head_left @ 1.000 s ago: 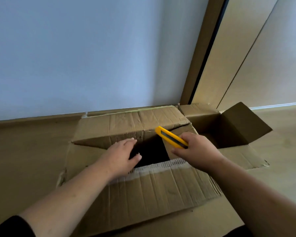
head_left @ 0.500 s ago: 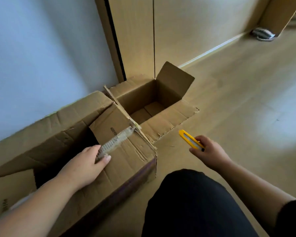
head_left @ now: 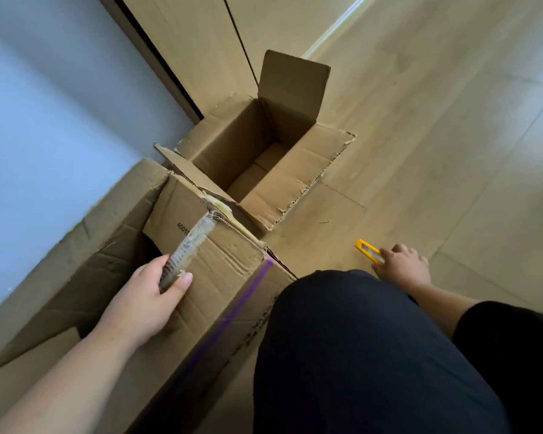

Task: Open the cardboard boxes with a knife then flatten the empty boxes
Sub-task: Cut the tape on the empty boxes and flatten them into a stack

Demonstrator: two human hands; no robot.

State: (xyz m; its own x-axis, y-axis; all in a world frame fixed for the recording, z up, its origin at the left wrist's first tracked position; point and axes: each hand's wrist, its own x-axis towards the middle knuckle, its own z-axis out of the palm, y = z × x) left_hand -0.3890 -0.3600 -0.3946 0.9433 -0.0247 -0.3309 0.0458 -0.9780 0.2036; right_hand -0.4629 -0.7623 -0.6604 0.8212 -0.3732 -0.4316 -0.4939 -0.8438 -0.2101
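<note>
Floor [head_left: 452,151]: two boxes [head_left: 220,277], one knife [head_left: 369,250]

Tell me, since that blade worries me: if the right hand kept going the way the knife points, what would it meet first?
Probably the bare floor first; the right hand aims the knife toward the smaller open box beyond, though depth is unclear.

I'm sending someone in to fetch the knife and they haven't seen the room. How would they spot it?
Start at the small open cardboard box standing on the wooden floor by the wall. On the floor just to its near right, the right hand holds the knife low. It is the only bright yellow thing, slim, among brown cardboard.
</note>
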